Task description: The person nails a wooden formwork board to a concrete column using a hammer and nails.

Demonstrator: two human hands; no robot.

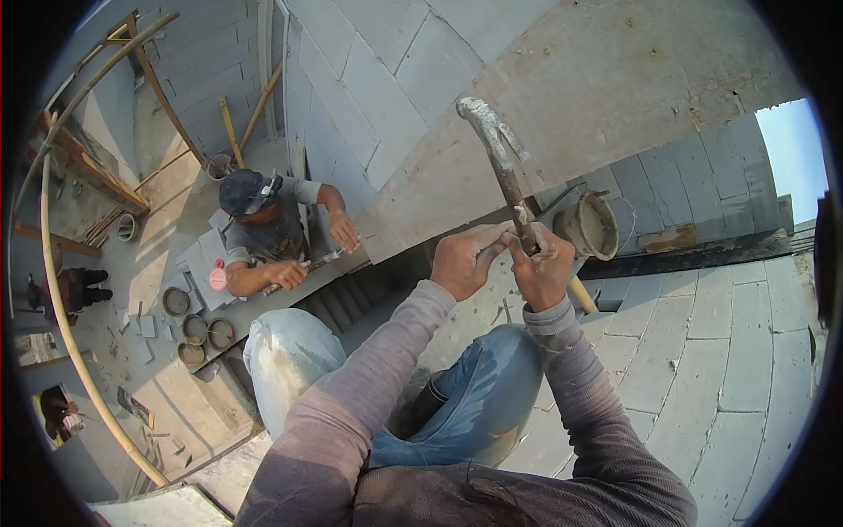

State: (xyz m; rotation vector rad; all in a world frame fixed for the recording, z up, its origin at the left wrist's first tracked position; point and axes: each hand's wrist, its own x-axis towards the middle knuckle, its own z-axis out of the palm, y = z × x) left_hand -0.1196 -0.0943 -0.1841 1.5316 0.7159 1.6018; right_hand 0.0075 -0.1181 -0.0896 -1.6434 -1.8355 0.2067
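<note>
A tool with a dark shaft and a whitish, mortar-crusted hooked head (500,149) rises from my hands, its head upward against the concrete beam. My right hand (542,268) is wrapped round the lower part of its shaft. Right beside it, my left hand (465,262) has its fingers pinched together near the shaft; whether they hold something is hidden. A bucket of grey mortar (587,227) is just right of my right hand, tilted in this view. My bent knees in stained jeans (492,386) lie below my hands.
A co-worker in a dark cap (279,220) handles a tool at lower left of the beam (650,79). Block walls (694,360) stand right and above. Round buckets (195,329), block pieces, and a curved bamboo pole (75,351) are at left. Another person (75,290) is far left.
</note>
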